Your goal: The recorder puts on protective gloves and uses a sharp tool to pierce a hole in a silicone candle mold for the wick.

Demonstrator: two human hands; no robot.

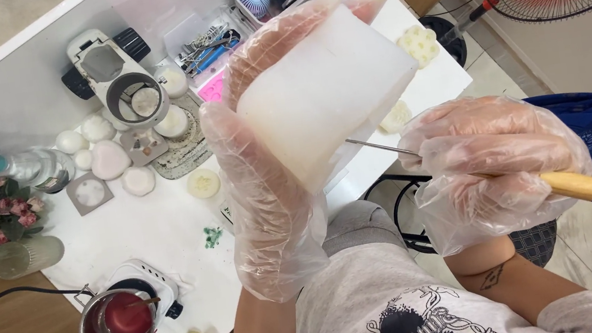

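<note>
Left hand (269, 192) is gripping white silicone mould (324, 91) tilted up; right hand (495, 164) is clamping wooden-handled needle tool (461, 161), tip probing its edge.

The left hand (268, 185) holds a mould block (325, 95) above the table's (161, 236) front edge; right of it, the right hand (495, 164) holds a pick tool (461, 161) touching the block. A pot (116, 324) sits on a hotplate (148, 279) near the table's left corner.

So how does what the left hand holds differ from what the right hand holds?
The left hand wraps a big, chunky white block; the right hand pinches a thin metal-tipped tool with a wooden handle. The block is raised upright; the tool lies nearly level, tip at the block. Both hands wear clear gloves.
</note>
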